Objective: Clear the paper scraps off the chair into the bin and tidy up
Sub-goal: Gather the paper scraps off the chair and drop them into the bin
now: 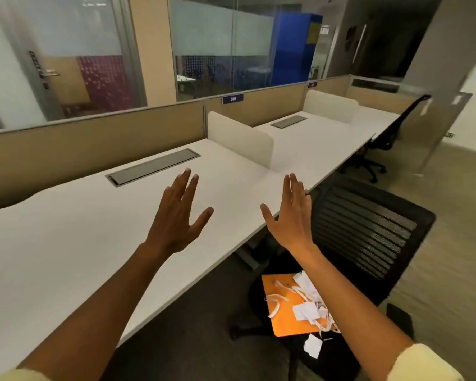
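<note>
White paper scraps point(305, 309), strips and torn squares, lie on an orange sheet point(283, 320) on the seat of a black office chair point(366, 232) at the lower right. One scrap point(313, 345) rests off the sheet on the dark seat. My left hand point(177, 215) is held out above the white desk, fingers spread, holding nothing. My right hand point(291, 215) hovers at the desk's edge in front of the chair's slatted backrest, fingers straight and empty. My right forearm hides part of the scraps. No bin is in view.
A long white desk point(66, 243) with a grey cable hatch point(153, 166) and a cream divider point(239, 138) runs left to right. Beige partitions and glass walls stand behind it. A second black chair point(388, 136) sits at the far desk. Carpet floor lies to the right.
</note>
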`<action>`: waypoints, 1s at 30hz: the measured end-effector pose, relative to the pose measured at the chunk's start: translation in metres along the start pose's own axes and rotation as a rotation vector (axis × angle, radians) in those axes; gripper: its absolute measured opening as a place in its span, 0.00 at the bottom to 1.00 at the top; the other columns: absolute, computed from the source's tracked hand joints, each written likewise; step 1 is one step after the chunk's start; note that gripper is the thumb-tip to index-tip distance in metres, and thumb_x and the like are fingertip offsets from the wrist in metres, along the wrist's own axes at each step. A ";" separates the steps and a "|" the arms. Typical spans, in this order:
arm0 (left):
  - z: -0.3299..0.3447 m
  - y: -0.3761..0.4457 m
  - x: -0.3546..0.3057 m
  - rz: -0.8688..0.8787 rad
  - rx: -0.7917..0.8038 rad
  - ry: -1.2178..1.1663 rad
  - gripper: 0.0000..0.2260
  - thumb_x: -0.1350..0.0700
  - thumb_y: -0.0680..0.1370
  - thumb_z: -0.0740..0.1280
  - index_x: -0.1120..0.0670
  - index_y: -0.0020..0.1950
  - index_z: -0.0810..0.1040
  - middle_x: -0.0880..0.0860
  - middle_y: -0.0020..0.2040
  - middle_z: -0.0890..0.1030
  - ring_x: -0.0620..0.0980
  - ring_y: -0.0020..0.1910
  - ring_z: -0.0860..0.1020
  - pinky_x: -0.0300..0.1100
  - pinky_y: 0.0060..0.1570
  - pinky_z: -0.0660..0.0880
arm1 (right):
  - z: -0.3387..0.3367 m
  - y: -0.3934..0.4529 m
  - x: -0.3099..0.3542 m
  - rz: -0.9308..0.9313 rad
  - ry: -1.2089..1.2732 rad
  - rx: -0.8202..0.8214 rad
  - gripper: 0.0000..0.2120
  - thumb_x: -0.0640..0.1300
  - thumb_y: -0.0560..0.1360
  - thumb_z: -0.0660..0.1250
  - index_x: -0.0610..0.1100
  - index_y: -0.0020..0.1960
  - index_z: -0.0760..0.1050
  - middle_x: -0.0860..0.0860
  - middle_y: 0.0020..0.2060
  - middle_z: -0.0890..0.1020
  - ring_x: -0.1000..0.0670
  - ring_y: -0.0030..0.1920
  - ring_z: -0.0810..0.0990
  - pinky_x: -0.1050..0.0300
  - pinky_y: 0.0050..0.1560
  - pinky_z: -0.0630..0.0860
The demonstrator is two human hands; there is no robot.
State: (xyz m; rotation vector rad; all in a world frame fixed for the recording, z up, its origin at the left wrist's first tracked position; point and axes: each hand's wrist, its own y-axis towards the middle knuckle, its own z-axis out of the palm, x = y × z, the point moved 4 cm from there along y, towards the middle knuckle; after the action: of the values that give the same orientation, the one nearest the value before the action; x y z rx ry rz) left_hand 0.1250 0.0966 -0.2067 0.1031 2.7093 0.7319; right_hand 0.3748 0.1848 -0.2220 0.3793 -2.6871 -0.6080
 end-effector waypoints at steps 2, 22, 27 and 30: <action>0.016 -0.007 -0.009 0.023 0.027 -0.045 0.36 0.35 0.77 0.53 0.51 0.79 0.49 0.51 0.81 0.47 0.50 0.79 0.47 0.55 0.76 0.52 | 0.005 -0.017 -0.019 0.035 -0.013 0.030 0.41 0.65 0.77 0.55 0.46 0.79 0.40 0.48 0.79 0.43 0.43 0.79 0.44 0.39 0.76 0.48; 0.146 -0.082 -0.079 0.086 0.379 -0.132 0.36 0.37 0.78 0.56 0.49 0.79 0.46 0.53 0.80 0.42 0.53 0.79 0.44 0.58 0.76 0.52 | 0.018 -0.167 -0.166 0.430 -0.209 0.254 0.43 0.61 0.74 0.65 0.49 0.78 0.45 0.44 0.79 0.47 0.41 0.78 0.50 0.37 0.75 0.53; 0.168 -0.087 -0.099 0.092 0.460 -0.126 0.36 0.38 0.78 0.58 0.49 0.79 0.44 0.54 0.80 0.41 0.53 0.79 0.44 0.58 0.76 0.55 | 0.024 -0.178 -0.202 0.513 -0.184 0.299 0.45 0.59 0.72 0.69 0.49 0.78 0.45 0.44 0.79 0.47 0.40 0.78 0.51 0.37 0.75 0.56; 0.188 -0.081 -0.110 0.081 0.493 -0.117 0.36 0.38 0.78 0.58 0.50 0.79 0.46 0.54 0.80 0.42 0.55 0.79 0.49 0.57 0.74 0.60 | 0.032 -0.186 -0.229 0.580 -0.158 0.342 0.46 0.59 0.72 0.69 0.50 0.78 0.46 0.45 0.79 0.46 0.40 0.78 0.51 0.38 0.75 0.56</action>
State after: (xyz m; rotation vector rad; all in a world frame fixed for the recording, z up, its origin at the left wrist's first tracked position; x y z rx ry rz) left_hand 0.2926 0.0994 -0.3670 0.3590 2.7223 0.0597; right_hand 0.6005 0.1104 -0.3988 -0.3786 -2.8479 -0.0063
